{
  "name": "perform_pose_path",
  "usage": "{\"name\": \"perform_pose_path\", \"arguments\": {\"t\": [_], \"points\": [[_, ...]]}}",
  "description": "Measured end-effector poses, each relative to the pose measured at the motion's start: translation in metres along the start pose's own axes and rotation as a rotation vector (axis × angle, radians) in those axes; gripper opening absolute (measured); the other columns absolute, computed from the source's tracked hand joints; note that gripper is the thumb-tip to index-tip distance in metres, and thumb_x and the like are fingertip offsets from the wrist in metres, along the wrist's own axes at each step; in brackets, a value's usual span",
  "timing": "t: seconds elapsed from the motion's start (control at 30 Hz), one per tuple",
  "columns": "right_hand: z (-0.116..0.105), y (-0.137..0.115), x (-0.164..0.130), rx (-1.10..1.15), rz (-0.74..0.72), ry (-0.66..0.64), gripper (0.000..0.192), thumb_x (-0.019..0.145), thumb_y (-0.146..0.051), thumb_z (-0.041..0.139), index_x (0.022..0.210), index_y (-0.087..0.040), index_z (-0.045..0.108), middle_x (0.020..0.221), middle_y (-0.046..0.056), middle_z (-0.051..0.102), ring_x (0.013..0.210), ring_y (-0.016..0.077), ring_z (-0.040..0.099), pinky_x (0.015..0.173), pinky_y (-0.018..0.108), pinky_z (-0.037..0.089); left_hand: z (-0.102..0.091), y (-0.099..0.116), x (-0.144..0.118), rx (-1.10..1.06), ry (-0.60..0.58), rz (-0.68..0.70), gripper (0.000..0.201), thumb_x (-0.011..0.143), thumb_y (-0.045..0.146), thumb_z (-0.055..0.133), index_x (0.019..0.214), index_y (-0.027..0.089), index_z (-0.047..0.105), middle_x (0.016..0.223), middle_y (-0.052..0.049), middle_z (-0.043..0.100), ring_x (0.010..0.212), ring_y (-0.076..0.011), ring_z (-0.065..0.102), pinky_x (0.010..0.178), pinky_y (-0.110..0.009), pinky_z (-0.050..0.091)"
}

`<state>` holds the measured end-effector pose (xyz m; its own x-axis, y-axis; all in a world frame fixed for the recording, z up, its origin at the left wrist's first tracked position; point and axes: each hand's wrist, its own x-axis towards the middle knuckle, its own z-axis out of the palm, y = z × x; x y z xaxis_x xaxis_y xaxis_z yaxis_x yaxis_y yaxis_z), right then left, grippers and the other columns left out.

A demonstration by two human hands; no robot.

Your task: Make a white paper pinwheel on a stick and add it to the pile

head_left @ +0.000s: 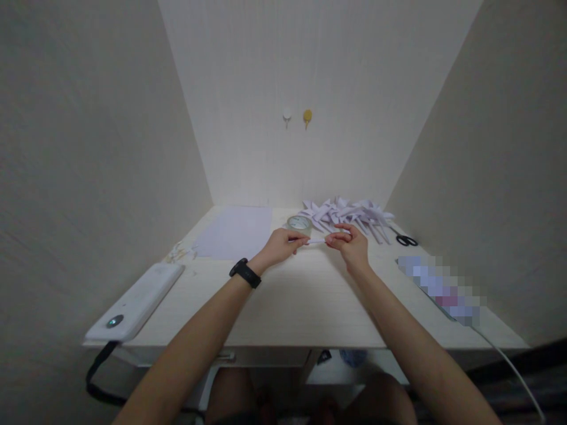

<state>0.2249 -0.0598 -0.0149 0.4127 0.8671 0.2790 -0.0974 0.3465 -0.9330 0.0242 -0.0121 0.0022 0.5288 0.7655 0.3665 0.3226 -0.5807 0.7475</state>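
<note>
A small folded strip of white paper (315,241) is pinched between my left hand (283,245) and my right hand (349,243), just above the pale wooden table (301,301). My left wrist wears a black watch (245,273). Right behind the hands lies a roll of clear tape (299,223). A heap of several folded white paper pieces (349,213) lies beyond my right hand.
Flat white sheets (234,231) lie at the back left, with small scraps (179,252) beside them. A white power bank (137,302) with a black cable sits at the left front edge. Black scissors (405,239) and a blurred device (438,288) lie right. Walls enclose three sides.
</note>
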Motion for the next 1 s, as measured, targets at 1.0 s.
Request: {"name": "perform_pose_path", "arguments": {"t": [1.0], "points": [[-0.0011,0.0089,0.0022,-0.091,-0.085,-0.095,0.045,0.052,-0.021,0.078,0.095,-0.021,0.063,0.065,-0.002,0.071,0.063,0.0194,0.068,0.068,0.036,0.055,0.0019,-0.0044,0.0024,-0.167,0.020,-0.163,0.019,0.082,0.027,0.067,0.085,0.011,0.078,0.073,-0.007,0.073,0.054,-0.0096,0.050,0.052,-0.021,0.036]]}}
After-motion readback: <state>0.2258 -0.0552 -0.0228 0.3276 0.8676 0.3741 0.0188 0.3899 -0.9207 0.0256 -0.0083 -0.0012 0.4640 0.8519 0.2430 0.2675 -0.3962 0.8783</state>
